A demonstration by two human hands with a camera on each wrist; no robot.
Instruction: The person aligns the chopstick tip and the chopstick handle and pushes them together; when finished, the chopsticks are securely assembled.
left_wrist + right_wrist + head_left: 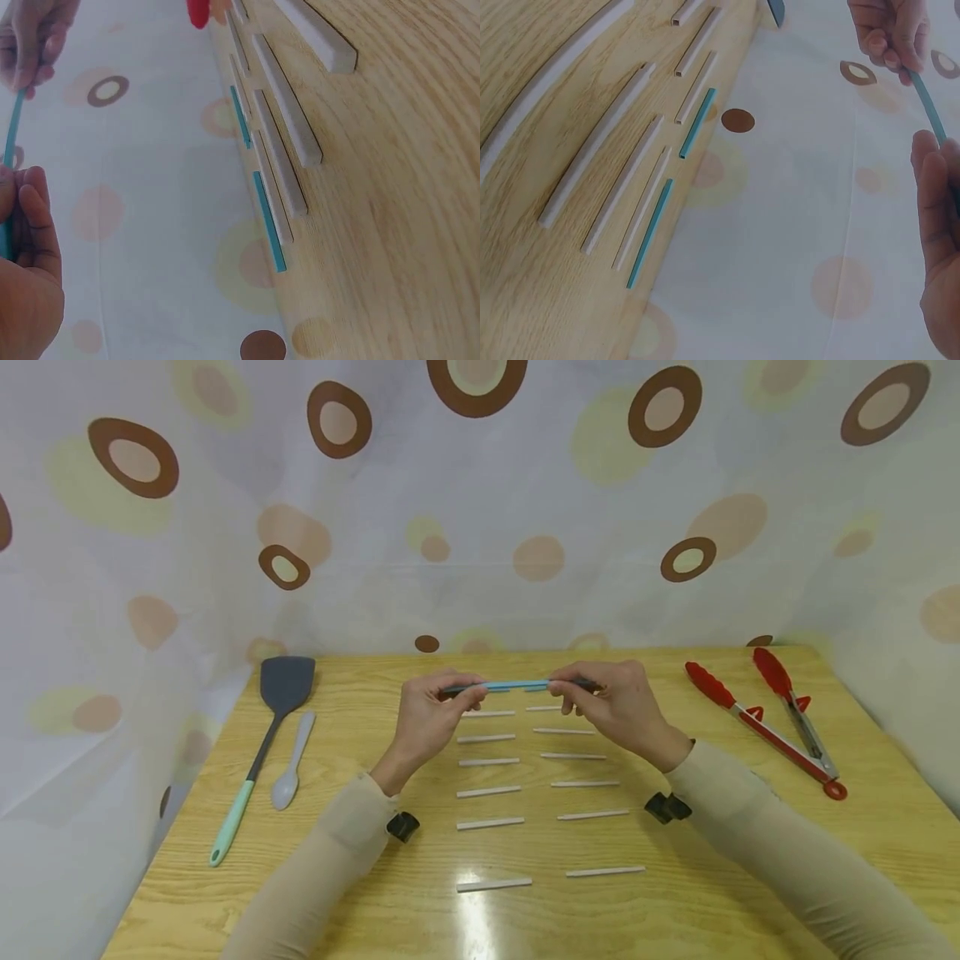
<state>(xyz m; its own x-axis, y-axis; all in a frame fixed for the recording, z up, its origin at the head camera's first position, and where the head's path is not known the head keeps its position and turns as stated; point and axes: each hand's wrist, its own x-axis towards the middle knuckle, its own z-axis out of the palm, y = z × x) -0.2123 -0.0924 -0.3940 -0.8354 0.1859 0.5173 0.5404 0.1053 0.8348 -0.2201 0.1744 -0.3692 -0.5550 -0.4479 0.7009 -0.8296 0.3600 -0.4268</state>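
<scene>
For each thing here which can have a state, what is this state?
Held blue stick: raised off the table, roughly straight
Left hand: pinching this stick
Right hand: pinching the same stick
Two other blue sticks: lying on the table
White sticks: lying apart in two columns
Tongs: lying with arms spread open
Spatula: lying flat
Spoon: lying, bowl direction unclear

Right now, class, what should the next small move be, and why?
Probably lower the held blue stick toward the wood-grain table: the left hand and right hand hold it raised, while two loose blue sticks lie near the table's far edge.
</scene>
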